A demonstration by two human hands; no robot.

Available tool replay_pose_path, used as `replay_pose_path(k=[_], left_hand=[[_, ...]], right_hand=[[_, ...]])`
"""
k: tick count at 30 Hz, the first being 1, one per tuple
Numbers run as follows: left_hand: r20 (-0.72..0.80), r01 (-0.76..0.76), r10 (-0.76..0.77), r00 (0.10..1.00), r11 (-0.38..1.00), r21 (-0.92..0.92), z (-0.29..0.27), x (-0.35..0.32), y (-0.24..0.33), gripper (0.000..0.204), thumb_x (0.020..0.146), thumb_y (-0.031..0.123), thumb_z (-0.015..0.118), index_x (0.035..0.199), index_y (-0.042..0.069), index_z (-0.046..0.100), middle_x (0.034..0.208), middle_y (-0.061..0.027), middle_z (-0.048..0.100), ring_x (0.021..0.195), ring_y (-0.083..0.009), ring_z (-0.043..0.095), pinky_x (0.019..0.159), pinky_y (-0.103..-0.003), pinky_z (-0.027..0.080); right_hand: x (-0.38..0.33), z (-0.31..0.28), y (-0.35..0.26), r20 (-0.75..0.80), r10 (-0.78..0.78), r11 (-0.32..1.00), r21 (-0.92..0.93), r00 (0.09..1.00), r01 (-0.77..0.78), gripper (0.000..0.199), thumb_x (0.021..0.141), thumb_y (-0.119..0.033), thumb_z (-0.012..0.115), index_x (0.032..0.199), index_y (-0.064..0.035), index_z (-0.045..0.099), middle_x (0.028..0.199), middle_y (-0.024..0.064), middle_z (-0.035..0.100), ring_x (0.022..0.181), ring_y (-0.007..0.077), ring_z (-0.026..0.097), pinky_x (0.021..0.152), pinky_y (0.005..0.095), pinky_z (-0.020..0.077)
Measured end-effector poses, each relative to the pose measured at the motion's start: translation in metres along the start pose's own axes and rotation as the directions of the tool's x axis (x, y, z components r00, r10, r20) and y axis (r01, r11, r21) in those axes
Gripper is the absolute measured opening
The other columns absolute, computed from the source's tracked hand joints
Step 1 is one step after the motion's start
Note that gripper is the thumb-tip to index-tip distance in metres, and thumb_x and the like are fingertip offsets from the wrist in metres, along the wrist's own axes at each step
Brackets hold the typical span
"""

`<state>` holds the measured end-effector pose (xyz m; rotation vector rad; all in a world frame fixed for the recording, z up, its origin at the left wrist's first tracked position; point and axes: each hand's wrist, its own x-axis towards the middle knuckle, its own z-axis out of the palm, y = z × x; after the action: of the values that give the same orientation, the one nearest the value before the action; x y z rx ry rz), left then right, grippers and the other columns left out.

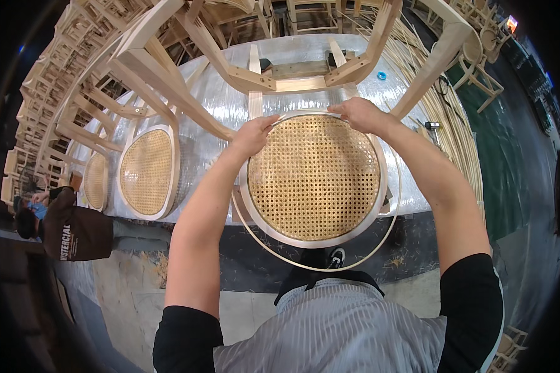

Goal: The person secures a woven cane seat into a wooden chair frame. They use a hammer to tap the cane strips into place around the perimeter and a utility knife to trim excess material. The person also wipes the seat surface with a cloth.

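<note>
Two more round cane seats (147, 172) are leaned side by side on the left of the surface (218, 105), which is covered in shiny clear wrap. A bare wooden chair frame (255, 68) is seen upside down at the back of the surface. A small blue ring (381, 76) is seen near the frame's right side. Long thin cane strips (460, 137) are piled in a bundle on the right. Many more wooden chair frames (56, 105) are stacked high on the left. A brown bag (78, 233) is seen low on the left, and another person (28, 217) is seen just beside it. Wood bits are scattered on the grey floor (255, 261).
</note>
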<state>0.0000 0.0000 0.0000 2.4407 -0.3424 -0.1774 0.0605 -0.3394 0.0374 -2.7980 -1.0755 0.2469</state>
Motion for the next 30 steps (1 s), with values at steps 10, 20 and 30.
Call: replay_pose_path(k=[10,20,30], left_hand=[[0.025,0.027,-0.032,0.999,0.986,0.163,-0.005,0.042,-0.018,0.045,0.105,0.006,0.052,0.148,0.015,0.064,0.119,-0.0156,0.065,0.117,-0.0353,0.066,0.104,-0.045,0.051],[0.049,0.011,-0.022,0.999,0.974,0.228,0.002,0.057,-0.021,0.042,0.109,0.018,0.054,0.150,0.016,0.062,0.115,-0.0182,0.060,0.109,-0.0370,0.063,0.098,-0.047,0.051],[0.036,0.060,-0.069,0.997,0.975,0.214,-0.001,0.063,-0.017,0.043,0.110,0.018,0.051,0.152,0.019,0.060,0.115,-0.0211,0.059,0.110,-0.0386,0.064,0.100,-0.049,0.051]], right_hand=[[0.057,0.026,0.027,0.056,-0.049,0.999,0.013,0.997,0.048,0.051,0.097,-0.005,0.059,0.147,-0.0180,0.065,0.111,0.0212,0.075,0.104,0.0405,0.072,0.094,0.0501,0.0573],[0.072,0.039,0.029,0.024,-0.078,0.992,0.102,0.997,0.076,0.048,0.099,-0.006,0.064,0.146,-0.0150,0.065,0.111,0.0190,0.067,0.105,0.0409,0.070,0.093,0.0483,0.0572],[0.076,0.033,0.026,0.105,0.021,0.993,0.115,0.994,-0.033,0.048,0.102,-0.011,0.064,0.149,-0.0148,0.062,0.119,0.0217,0.066,0.110,0.0400,0.068,0.100,0.0470,0.0552]])
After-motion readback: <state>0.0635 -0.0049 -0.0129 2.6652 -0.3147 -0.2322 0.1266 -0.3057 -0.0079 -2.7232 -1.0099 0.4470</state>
